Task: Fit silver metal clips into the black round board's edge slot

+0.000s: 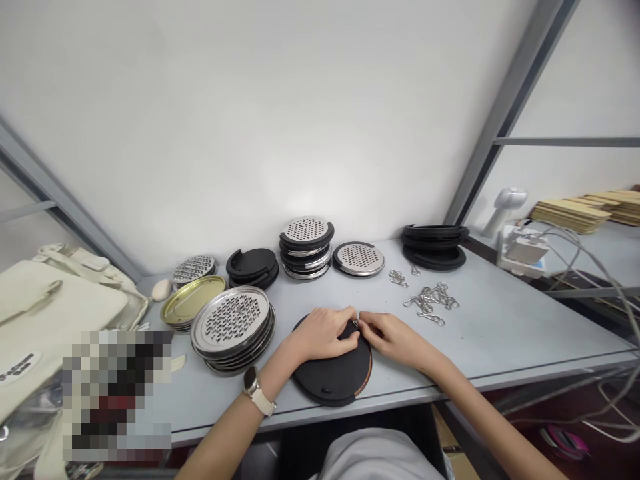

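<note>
Forearms (465, 393) angled inward — left hand (320, 335), right hand (395, 340) pinching metal clip (357, 324), black disc (327, 375) beneath.

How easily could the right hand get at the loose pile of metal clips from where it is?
Probably yes: the metal clips lie just beyond the right hand on the tabletop, with nothing standing between. The hand, though, seems busy at the edge of the black disc.

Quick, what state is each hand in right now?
Left hand: curled over the black disc; exact grip can't be told.
Right hand: closed, pinching a small metal piece.
</note>
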A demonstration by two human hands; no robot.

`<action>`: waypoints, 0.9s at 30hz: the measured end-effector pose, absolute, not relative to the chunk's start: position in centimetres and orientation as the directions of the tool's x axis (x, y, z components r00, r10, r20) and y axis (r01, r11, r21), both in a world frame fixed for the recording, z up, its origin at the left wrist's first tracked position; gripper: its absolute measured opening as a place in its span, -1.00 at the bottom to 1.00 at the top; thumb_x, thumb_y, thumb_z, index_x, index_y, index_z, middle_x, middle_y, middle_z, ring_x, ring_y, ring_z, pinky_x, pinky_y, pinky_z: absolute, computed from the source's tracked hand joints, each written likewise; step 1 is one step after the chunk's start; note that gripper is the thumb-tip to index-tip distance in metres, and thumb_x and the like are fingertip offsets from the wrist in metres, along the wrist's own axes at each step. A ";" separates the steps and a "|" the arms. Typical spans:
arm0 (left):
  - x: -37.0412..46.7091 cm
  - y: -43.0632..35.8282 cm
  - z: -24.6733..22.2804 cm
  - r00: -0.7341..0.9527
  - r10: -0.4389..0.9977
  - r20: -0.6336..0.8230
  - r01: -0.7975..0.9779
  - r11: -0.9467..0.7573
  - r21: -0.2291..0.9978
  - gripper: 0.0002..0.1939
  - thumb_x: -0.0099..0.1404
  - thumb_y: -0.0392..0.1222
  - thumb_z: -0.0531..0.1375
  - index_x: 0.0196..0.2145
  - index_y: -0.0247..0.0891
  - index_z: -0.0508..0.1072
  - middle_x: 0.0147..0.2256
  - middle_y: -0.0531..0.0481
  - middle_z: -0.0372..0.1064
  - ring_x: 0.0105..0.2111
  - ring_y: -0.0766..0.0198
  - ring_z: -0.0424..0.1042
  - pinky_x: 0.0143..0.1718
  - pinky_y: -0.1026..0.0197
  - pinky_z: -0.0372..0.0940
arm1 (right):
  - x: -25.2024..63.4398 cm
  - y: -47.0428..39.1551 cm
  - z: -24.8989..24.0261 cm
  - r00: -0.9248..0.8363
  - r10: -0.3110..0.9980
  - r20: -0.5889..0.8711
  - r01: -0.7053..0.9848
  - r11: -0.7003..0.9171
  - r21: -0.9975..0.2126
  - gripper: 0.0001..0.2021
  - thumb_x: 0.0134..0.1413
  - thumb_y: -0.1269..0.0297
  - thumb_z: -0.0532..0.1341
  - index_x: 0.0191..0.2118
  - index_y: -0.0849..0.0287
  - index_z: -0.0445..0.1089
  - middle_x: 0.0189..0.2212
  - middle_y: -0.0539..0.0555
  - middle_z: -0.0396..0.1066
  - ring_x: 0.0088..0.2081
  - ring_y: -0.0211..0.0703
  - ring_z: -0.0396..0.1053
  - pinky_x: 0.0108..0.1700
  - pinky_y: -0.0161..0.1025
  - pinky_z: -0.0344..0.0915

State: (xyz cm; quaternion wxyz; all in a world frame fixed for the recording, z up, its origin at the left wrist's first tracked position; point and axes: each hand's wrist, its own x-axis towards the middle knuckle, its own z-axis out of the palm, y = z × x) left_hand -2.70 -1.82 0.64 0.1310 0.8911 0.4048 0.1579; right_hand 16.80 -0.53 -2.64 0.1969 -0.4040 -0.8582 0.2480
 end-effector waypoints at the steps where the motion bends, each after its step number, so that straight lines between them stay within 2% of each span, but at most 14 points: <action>1: -2.7 -1.8 0.6 0.622 0.763 0.176 0.679 -0.638 0.364 -0.86 0.20 -0.15 0.10 -0.39 -0.18 0.16 -0.57 0.19 0.15 -0.60 0.39 0.14 -0.54 0.28 -0.06 | 16.8 -0.6 -2.6 -0.598 0.790 0.138 0.596 0.553 -0.583 -0.72 0.25 0.25 -0.08 -0.47 0.16 0.16 -0.59 -0.05 0.21 -0.55 -0.29 0.11 -0.47 -0.34 0.01; 16: -2.7 -1.9 0.6 0.618 0.764 0.184 0.680 -0.637 0.364 -0.86 0.19 -0.16 0.11 -0.40 -0.19 0.17 -0.57 0.19 0.15 -0.61 0.39 0.13 -0.55 0.28 -0.06 | 16.8 -0.3 -2.7 -0.604 0.783 0.146 0.596 0.566 -0.570 -0.72 0.28 0.24 -0.10 -0.41 0.17 0.22 -0.52 0.01 0.32 -0.50 -0.25 0.20 -0.41 -0.32 0.08; 21: -2.8 -1.8 0.8 0.619 0.762 0.190 0.688 -0.643 0.337 -0.96 0.24 -0.21 0.06 -0.32 -0.18 0.23 -0.57 0.18 0.17 -0.59 0.38 0.18 -0.54 0.29 -0.02 | 17.0 -0.5 -2.6 -0.594 0.789 0.157 0.606 0.567 -0.558 -0.71 0.28 0.23 -0.11 -0.44 0.15 0.17 -0.56 -0.03 0.26 -0.53 -0.27 0.15 -0.43 -0.33 0.06; 27: -2.7 -1.8 0.8 0.594 0.782 0.189 0.724 -0.622 0.298 -0.88 0.24 -0.21 0.06 -0.23 -0.18 0.23 -0.57 0.17 0.21 -0.58 0.34 0.24 -0.53 0.29 0.01 | 16.8 -0.5 -2.3 -0.596 0.788 0.155 0.597 0.564 -0.570 -0.71 0.29 0.22 -0.12 -0.44 0.15 0.17 -0.57 -0.04 0.24 -0.53 -0.27 0.15 -0.44 -0.34 0.05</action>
